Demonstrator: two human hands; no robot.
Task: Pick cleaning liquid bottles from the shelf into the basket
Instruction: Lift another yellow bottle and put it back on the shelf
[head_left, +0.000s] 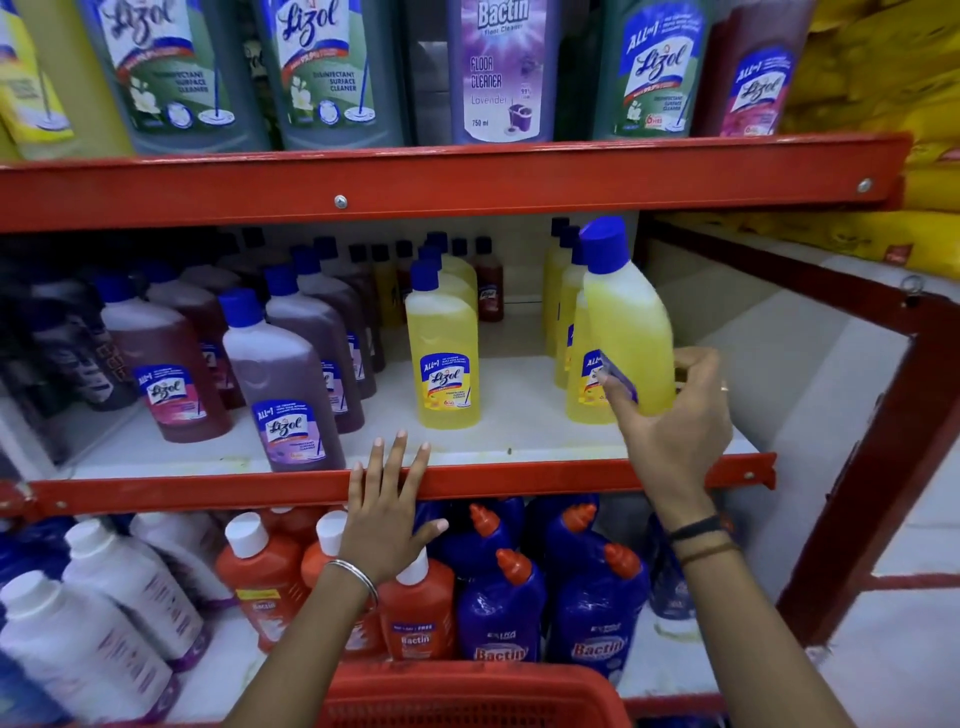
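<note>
On a red shop shelf (467, 480), the right hand (670, 415) grips a tilted yellow bottle (626, 322) while the left hand (387, 514) rests flat and open on the shelf edge above the red basket (467, 696).

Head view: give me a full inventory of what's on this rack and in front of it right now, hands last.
Top shelf large bottles: at least six, yellow, green, purple, maroon; top shelf.
Yellow bottle in hand: one, blue cap, tilted, lifted off the middle shelf's right side.
Other yellow bottles: two rows, middle shelf centre and right.
Maroon and purple bottles: several, blue caps, middle shelf left.
White bottles: several, bottom shelf left.
Orange bottles: several, white caps, bottom centre.
Blue bottles: several, orange caps, bottom right.
Basket: one, red, bottom edge.
Yellow sacks: stack, far right.
Left hand: flat on the middle shelf's red edge.
Right hand: gripping the lifted bottle.
</note>
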